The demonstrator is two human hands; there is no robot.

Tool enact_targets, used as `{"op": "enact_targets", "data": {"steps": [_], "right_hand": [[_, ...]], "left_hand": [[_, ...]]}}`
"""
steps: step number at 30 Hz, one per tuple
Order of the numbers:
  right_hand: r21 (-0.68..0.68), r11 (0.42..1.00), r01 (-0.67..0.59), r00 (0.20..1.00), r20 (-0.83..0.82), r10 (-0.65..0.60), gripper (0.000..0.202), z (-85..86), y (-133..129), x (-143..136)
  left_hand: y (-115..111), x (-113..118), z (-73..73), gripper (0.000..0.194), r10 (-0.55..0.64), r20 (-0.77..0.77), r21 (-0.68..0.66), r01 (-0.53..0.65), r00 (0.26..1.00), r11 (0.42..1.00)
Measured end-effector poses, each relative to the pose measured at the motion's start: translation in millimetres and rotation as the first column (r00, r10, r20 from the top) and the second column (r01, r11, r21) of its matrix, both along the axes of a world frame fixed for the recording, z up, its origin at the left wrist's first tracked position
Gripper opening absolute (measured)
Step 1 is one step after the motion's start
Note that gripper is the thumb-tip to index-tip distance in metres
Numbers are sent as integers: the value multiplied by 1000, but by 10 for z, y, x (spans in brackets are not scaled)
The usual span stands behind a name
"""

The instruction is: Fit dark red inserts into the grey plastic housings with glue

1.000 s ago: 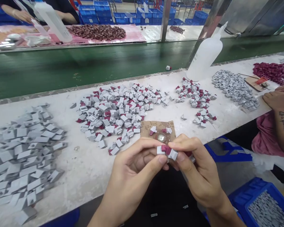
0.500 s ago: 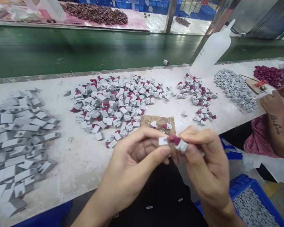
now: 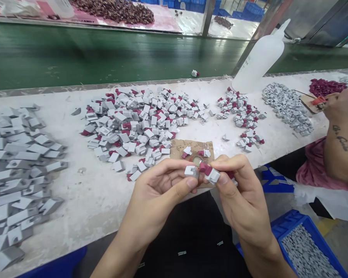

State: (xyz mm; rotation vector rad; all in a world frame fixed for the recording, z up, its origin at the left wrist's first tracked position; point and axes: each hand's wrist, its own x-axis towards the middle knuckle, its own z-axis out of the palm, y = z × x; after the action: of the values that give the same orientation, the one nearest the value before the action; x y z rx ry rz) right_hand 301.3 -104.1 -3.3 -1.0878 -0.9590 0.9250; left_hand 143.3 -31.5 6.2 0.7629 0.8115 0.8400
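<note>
Between the thumb and forefinger of my left hand (image 3: 159, 197) is a small grey plastic block (image 3: 191, 172), its slotted face turned to the right. My right hand (image 3: 242, 193) pinches a maroon-and-grey plastic piece (image 3: 210, 173), its maroon end pointing at the block. A narrow gap separates the two parts. More maroon shows under the right fingers, mostly hidden. Just beyond the hands, a brown cardboard piece (image 3: 176, 146) bears a couple of loose maroon-and-grey parts (image 3: 203, 153).
A large heap of grey-and-maroon pieces (image 3: 139, 123) lies ahead, grey blocks (image 3: 20, 173) at left. Smaller heaps (image 3: 243, 110) and a white squeeze bottle (image 3: 258, 58) stand right. Behind runs a green conveyor belt (image 3: 104, 58). A co-worker's arm (image 3: 340, 131) and a blue crate (image 3: 281, 227) are at right.
Both hands have shifted slightly left, still holding their parts, and the grey block has turned a little. The co-worker's hands have moved up toward the red tool at the right.
</note>
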Motion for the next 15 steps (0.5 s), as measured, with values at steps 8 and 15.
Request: {"op": "enact_targets", "data": {"steps": [8,15], "right_hand": [[21,1000,17,996,85,-19,17,4,7,36],[-6,1000,-20,962,273,21,15,40,-10,141]], "left_hand": [[11,36,12,17,-10,46,-23,11,999,1000],[138,-41,-81,21,-159,25,67,157,987,985]]}}
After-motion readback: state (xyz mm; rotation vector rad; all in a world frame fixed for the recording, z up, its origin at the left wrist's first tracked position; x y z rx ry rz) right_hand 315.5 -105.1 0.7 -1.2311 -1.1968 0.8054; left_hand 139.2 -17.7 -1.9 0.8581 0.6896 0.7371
